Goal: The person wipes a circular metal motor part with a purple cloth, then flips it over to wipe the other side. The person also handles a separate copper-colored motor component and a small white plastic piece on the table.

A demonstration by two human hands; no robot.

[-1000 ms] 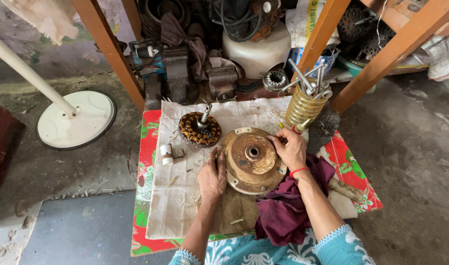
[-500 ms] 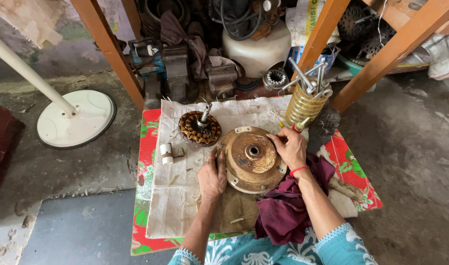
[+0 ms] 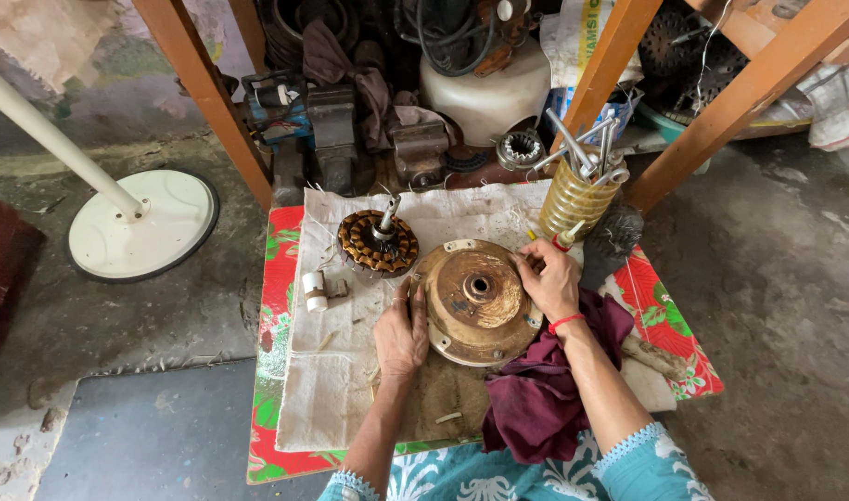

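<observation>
**Two hands on a rusty motor cover**

The counter [image 3: 294,371], under a pale sackcloth [image 3: 336,390], carries a round rusty motor cover [image 3: 478,299] at its centre. The left hand [image 3: 401,334] clamps the rim at 9 o'clock, the right hand [image 3: 548,280] at 2 o'clock; an even grip on both sides seems best to keep it level. A maroon rag [image 3: 545,394] crowds 5 o'clock, a yellow tool holder [image 3: 574,197] stands close at 1 o'clock, and the copper-wound stator [image 3: 378,243] lies at 10 o'clock.
</observation>
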